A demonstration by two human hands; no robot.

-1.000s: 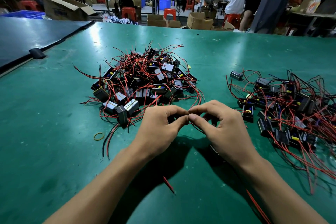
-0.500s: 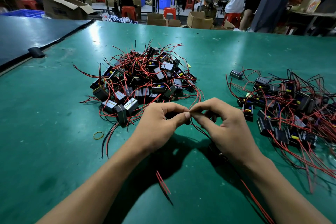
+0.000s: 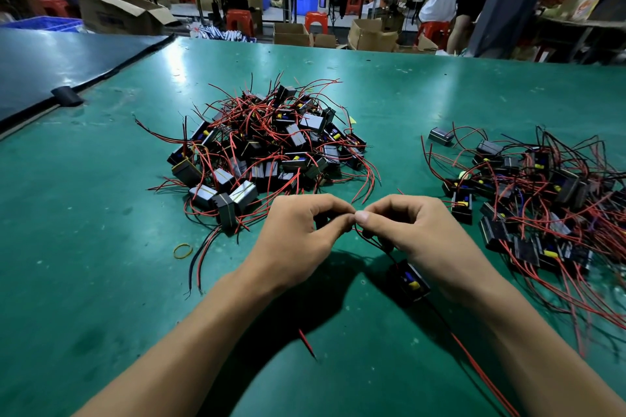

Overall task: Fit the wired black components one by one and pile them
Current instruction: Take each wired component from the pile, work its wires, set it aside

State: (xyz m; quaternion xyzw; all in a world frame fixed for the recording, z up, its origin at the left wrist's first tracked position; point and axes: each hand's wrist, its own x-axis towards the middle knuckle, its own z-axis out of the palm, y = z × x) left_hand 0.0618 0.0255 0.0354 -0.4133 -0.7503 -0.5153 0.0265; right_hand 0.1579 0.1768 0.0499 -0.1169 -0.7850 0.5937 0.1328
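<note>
1. Compared with half a second ago, both hands stay in the same place at the lower middle. The component (image 3: 408,283) under the right wrist now shows more plainly.
2. The left hand (image 3: 298,240) and the right hand (image 3: 423,240) have curled fingers. Their thumb and forefinger tips meet and pinch the thin wires (image 3: 372,242) of the component. I cannot tell if the component rests on the worktop (image 3: 84,247).
3. Bare green worktop lies at the left and lower left, and the far edge runs across the upper frame.
4. One pile (image 3: 271,145) lies just above the hands, and a second pile (image 3: 542,200) lies near the right hand. A rubber band (image 3: 183,250) lies left of the left hand.
</note>
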